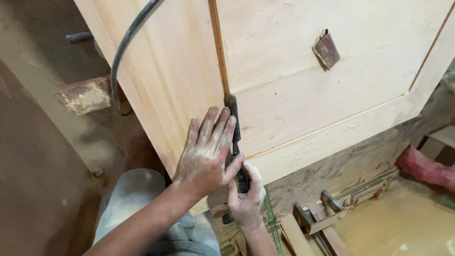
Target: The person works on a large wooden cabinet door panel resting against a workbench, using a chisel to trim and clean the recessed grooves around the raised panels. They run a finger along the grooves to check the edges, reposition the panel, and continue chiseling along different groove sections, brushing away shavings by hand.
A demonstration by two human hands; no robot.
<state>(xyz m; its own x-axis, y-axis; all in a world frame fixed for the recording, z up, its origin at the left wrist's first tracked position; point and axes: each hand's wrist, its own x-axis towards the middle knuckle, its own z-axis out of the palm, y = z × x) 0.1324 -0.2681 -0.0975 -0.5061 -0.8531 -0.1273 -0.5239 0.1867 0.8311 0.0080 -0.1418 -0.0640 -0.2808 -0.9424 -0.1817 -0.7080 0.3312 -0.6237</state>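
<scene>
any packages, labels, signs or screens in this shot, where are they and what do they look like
None in view. The nearest thing is a folded brown scrap of sandpaper lying on the pale wooden door panel, up right of the hands; it bears no label that can be made out.

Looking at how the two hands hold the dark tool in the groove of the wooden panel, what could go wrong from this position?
1. The left hand presses its fingers right beside the dark tool; a slip might hurt them.
2. The tool runs in the groove of the pale wooden panel; leaving it could scratch the face.
3. The right hand grips only the handle end, so control may be weak.
</scene>
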